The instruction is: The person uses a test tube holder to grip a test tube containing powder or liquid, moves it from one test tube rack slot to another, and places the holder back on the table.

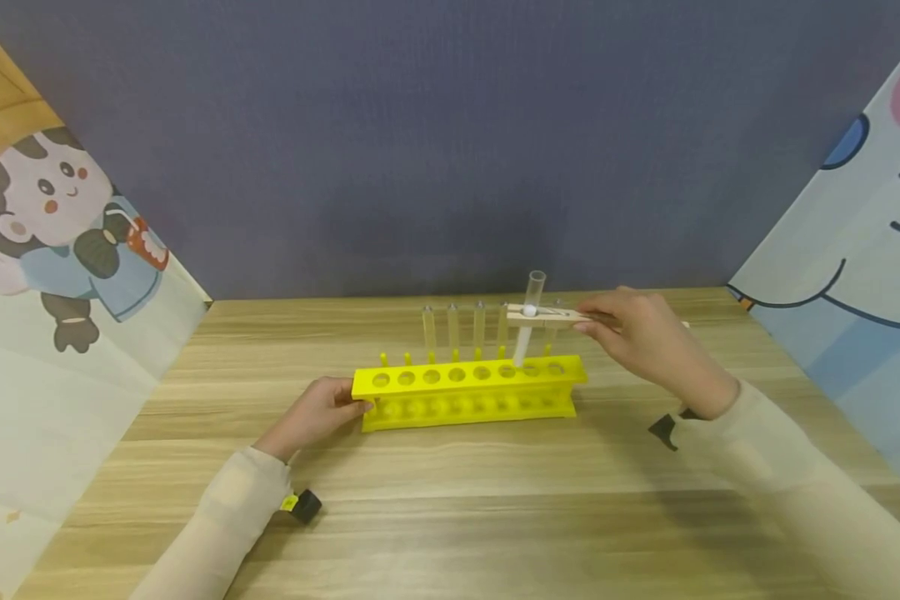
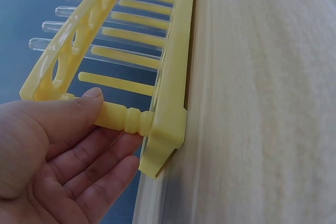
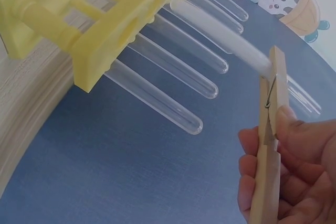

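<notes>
Test tube [image 1: 523, 340], clear and cylindrical with a round bottom, leans slightly above the back edge of the rack's top plate, white filling in its lower part; whether that filling is powder or liquid, I cannot tell. Its rounded end is outside the holes, though whether it touches the plate is unclear. Spring-clipped jaws of a pale, straight-grained wooden holder [image 1: 551, 322] clasp the tube around its middle, a bent wire loop showing at the joint. On the holder's handle, the right hand [image 1: 641, 337] pinches with thumb and curled fingers. Glossy yellow plastic forms the rack [image 1: 465, 389], two long plates joined by turned posts, the upper one pierced with round holes. Thumb and fingers of the left hand [image 1: 318, 414] grip the ringed post at its left end. Behind the holes, transparent upturned tubes [image 1: 453, 325] sit over slim yellow pegs. Beneath lies a smooth, streaky wood-grain tabletop [image 1: 450, 508], backed by a finely woven blue-grey partition [image 1: 420, 125].
</notes>
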`<state>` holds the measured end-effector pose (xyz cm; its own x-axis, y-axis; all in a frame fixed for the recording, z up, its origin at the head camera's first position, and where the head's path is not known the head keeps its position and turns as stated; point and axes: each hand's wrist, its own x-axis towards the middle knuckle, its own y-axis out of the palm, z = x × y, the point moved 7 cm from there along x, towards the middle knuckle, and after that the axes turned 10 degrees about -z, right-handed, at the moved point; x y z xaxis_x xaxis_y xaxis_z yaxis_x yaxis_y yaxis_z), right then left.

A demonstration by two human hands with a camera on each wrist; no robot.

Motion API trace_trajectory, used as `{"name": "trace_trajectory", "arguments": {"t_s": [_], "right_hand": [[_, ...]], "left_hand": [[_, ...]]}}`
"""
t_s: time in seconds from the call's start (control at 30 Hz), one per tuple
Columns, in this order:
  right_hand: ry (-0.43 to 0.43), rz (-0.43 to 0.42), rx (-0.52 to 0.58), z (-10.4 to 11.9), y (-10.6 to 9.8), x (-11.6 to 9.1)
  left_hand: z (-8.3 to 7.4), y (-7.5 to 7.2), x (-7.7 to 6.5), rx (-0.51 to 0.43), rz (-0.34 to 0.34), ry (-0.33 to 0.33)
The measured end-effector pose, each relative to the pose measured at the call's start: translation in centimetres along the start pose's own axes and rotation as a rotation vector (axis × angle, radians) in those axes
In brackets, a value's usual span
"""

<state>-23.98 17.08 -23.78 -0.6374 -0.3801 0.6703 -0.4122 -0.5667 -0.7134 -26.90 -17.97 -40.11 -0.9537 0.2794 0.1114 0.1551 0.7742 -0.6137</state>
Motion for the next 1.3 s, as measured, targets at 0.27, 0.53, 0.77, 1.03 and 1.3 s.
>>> {"name": "trace_trajectory", "arguments": {"t_s": [0.27,0.53,0.77,1.03,1.3], "right_hand": [[0.015,0.020,0.010,0.2,0.3,0.1],[0.039,0.050,0.023,0.2,0.8,0.2],[0.030,0.051,0.029,0.3,1.1,0.1],[0.025,0.048,0.029,0.1,1.5,-0.1],[0.047,0.075,0.030,-0.1,2.1,-0.4]], "left_hand": [[-0.1,0.0,0.0,-0.002,0.000,0.010],[-0.1,0.0,0.0,0.002,0.000,0.011],[0.0,0.0,0.0,0.010,0.003,0.012],[0.0,0.1,0.1,0.009,0.000,0.014],[0.2,0.1,0.1,0.012,0.004,0.014]]}}
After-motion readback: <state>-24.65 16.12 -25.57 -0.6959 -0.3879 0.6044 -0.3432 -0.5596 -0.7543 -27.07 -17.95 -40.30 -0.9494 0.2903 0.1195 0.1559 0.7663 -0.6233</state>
